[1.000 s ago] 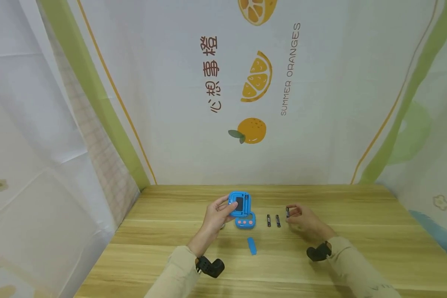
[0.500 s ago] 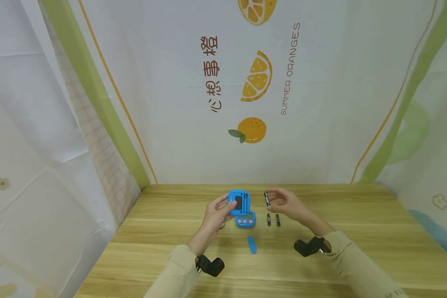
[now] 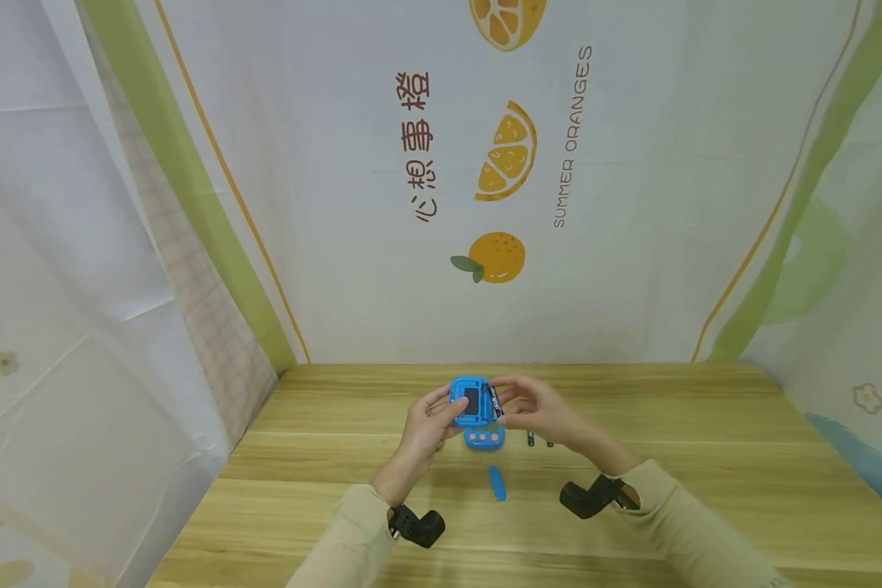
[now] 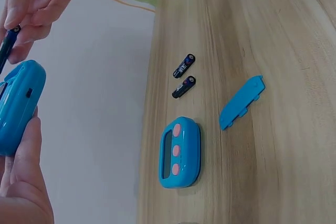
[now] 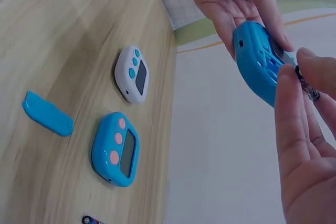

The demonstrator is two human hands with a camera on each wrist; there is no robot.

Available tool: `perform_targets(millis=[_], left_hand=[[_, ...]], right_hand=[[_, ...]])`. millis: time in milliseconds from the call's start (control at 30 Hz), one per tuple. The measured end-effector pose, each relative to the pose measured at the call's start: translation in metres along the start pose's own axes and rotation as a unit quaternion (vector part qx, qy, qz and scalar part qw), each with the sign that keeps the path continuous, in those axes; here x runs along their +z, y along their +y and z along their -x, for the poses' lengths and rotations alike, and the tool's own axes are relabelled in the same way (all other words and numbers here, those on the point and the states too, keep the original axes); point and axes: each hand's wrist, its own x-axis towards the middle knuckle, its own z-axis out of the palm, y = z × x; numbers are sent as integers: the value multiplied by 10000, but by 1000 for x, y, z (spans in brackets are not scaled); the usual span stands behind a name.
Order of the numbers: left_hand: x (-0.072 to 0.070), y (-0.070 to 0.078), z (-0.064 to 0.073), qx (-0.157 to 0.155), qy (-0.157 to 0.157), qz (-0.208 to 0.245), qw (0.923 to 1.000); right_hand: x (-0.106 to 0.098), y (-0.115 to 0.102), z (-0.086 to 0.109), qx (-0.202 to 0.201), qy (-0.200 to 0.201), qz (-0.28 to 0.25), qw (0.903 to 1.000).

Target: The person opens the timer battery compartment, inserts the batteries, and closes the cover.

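My left hand (image 3: 428, 425) grips a blue handheld device (image 3: 461, 414), raised off the table with its back toward me and the battery bay uncovered. A dark battery (image 3: 496, 401) is pinched between the thumb and fingers of my right hand (image 3: 536, 408). It sits tilted at the right edge of the bay. In the right wrist view the same battery (image 5: 307, 85) lies close against the opening of the device (image 5: 257, 61). Two more batteries (image 4: 184, 65) rest side by side on the table in the left wrist view.
A second blue device (image 5: 116, 148) with pink buttons lies on the wooden table (image 3: 301, 490). Beside it is a white device (image 5: 131, 74) with blue buttons. A loose blue battery cover (image 3: 496, 483) lies nearer to me. Behind the table hangs a printed curtain (image 3: 603, 310).
My right hand has lifted a battery from the table and carried it left to the device's open bay. The left hand and the device have stayed nearly still.
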Motion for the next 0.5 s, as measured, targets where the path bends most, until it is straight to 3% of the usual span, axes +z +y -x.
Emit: perform_targets(millis=[100,500], left_hand=[[0,2,1,-30,-28,58,10000],[8,20,17,15,152,-26,9999]], right_hand=[[4,1,-1,-63,24,9,10000],[13,6,-4,294,338,-109,9989]])
